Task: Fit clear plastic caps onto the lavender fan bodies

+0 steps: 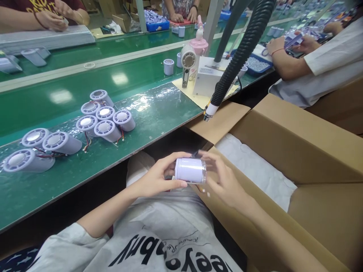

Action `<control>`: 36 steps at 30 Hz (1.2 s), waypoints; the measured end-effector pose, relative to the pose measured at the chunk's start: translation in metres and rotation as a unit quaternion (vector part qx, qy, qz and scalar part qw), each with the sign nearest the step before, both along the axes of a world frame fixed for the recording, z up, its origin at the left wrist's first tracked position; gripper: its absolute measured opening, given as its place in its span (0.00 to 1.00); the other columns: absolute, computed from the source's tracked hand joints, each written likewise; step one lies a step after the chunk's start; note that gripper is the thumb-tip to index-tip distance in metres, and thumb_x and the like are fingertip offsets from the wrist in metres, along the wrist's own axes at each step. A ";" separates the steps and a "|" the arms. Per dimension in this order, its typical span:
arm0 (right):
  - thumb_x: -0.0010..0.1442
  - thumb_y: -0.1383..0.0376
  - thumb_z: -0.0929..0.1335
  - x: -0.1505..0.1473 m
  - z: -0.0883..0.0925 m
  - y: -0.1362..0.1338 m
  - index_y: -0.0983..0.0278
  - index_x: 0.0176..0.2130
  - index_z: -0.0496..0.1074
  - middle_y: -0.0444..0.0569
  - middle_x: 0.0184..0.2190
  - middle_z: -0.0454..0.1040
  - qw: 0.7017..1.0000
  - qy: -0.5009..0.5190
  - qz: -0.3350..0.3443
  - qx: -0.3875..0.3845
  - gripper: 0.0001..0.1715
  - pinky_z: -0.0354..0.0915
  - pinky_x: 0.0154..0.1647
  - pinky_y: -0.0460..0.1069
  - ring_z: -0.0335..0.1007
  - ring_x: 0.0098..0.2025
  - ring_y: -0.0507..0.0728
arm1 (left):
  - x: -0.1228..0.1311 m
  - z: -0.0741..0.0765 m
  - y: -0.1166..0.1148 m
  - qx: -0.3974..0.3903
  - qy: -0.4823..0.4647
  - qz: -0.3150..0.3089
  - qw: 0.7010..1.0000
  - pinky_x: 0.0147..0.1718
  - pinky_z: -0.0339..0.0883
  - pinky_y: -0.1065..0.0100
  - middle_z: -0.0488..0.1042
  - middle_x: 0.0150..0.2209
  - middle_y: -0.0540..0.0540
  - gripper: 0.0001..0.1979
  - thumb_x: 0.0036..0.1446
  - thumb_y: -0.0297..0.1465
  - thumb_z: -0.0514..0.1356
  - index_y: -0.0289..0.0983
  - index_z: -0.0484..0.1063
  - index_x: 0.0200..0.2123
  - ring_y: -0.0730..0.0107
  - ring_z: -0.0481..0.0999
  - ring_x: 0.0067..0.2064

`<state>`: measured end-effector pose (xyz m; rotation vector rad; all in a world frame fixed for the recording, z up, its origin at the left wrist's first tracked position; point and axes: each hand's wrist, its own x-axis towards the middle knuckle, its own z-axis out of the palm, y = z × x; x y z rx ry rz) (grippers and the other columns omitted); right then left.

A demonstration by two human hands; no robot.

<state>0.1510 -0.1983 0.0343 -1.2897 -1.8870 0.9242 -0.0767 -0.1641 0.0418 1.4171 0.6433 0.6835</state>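
Observation:
A lavender cylindrical housing point(190, 169) with a clear, shiny rim lies sideways in front of my body. My left hand point(160, 174) is closed around its left end, thumb below and fingers above. My right hand point(224, 177) is at the clear rim, thumb and fingers apart and smeared by motion; whether it touches the rim is hard to make out. Thin wires with small white plugs point(208, 194) hang beneath the housing. On the bench to the left stand several similar lavender housings point(106, 130) with spoked round ends and coloured wires.
An open cardboard box point(320, 151) with a white liner point(255, 170) lies at my right. A black ribbed hose point(241, 56) hangs over the bench edge point(113, 162). Behind it are a handheld fan point(188, 62), a pink bottle point(199, 43) and a grey metal box point(208, 77). Co-workers sit around the green belt point(127, 60).

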 end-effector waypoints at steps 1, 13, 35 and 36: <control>0.63 0.69 0.64 0.002 -0.002 0.000 0.60 0.57 0.60 0.58 0.62 0.62 0.996 -0.009 0.045 0.078 0.23 0.67 0.56 0.62 0.63 0.61 0.64 | 0.000 0.000 0.000 -0.012 -0.004 0.001 1.000 0.46 0.72 0.67 0.69 0.53 0.44 0.29 0.52 0.30 0.67 0.44 0.64 0.57 0.65 0.75 0.48; 0.59 0.69 0.71 0.001 -0.003 -0.001 0.47 0.56 0.68 0.43 0.47 0.75 0.931 0.292 0.089 -0.199 0.28 0.73 0.44 0.48 0.75 0.39 0.51 | -0.008 -0.007 0.002 -0.044 -0.031 -0.060 0.997 0.57 0.67 0.61 0.57 0.67 0.46 0.38 0.54 0.25 0.66 0.54 0.57 0.64 0.57 0.68 0.61; 0.50 0.64 0.77 -0.007 -0.004 0.000 0.53 0.54 0.73 0.45 0.43 0.79 0.906 0.289 0.013 -0.309 0.32 0.71 0.47 0.50 0.76 0.43 0.56 | -0.014 -0.020 0.007 -0.019 -0.037 -0.083 0.996 0.59 0.63 0.59 0.60 0.65 0.44 0.40 0.52 0.26 0.67 0.52 0.56 0.65 0.57 0.67 0.62; 0.49 0.64 0.78 -0.010 -0.004 -0.001 0.54 0.53 0.73 0.45 0.44 0.79 0.903 0.294 0.009 -0.313 0.32 0.71 0.48 0.50 0.75 0.44 0.57 | -0.014 -0.021 0.006 -0.029 -0.035 -0.086 0.995 0.60 0.62 0.59 0.60 0.65 0.44 0.40 0.53 0.27 0.67 0.51 0.55 0.65 0.57 0.66 0.62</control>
